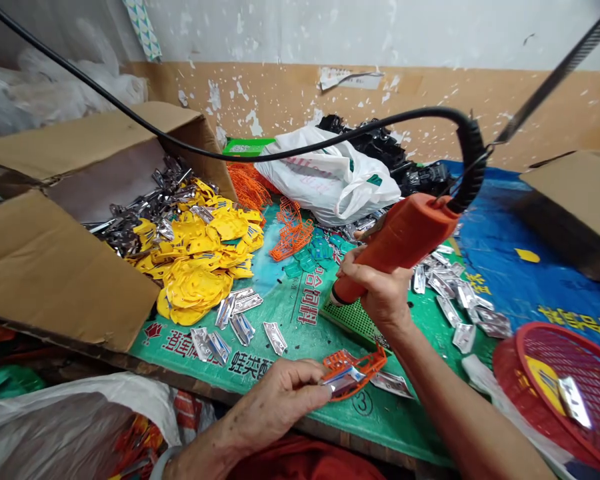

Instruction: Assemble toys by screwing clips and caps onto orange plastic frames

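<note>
My right hand [383, 290] is wrapped round an orange electric screwdriver [410, 230], which tilts with its lower end toward a green perforated block [347, 321]. The driver's tip is hidden. Near the table's front edge, my left hand [283, 393] pinches an orange plastic frame [373, 365] with a shiny silver plate [344, 381] against it. Just right of that frame lies a loose silver plate [391, 383]. More silver plates [243, 328] are scattered left of the block, and others [450, 310] lie to its right.
A tipped cardboard box [65, 267] spills dark shiny parts and yellow plastic parts [195, 287]. A black cable [290, 159] and a spring [560, 73] run to the screwdriver. Behind lies a white plastic bag [325, 173]. A red basket [517, 360] stands at front right.
</note>
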Demonstrator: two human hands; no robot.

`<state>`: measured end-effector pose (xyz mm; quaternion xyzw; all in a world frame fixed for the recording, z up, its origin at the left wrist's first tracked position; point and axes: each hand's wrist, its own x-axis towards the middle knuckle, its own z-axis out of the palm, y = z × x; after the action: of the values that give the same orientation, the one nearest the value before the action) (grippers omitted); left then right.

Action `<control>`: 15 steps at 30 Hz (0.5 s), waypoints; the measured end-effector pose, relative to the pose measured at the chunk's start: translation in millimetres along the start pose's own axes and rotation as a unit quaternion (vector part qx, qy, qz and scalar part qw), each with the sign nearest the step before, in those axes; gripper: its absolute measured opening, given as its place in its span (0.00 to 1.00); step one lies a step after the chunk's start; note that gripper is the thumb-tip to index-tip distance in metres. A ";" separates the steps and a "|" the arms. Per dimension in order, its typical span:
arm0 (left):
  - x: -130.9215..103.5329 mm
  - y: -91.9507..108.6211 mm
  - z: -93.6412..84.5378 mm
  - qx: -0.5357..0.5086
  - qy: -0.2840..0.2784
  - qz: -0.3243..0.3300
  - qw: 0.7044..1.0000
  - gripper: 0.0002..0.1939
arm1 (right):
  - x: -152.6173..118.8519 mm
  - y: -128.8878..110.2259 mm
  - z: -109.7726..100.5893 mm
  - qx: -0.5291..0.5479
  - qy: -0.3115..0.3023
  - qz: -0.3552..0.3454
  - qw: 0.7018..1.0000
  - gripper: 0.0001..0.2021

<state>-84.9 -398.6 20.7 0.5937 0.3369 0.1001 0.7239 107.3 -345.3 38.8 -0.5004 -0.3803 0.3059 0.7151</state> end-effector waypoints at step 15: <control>-0.7 -7.9 -3.6 -0.008 0.084 -0.047 0.995 0.14 | -1.6 -4.9 4.9 -0.054 0.015 -0.020 0.998 0.07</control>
<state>-89.6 -398.3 13.5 0.5610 0.4236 0.1181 0.7014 102.5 -345.8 44.1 -0.5353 -0.3955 0.2629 0.6985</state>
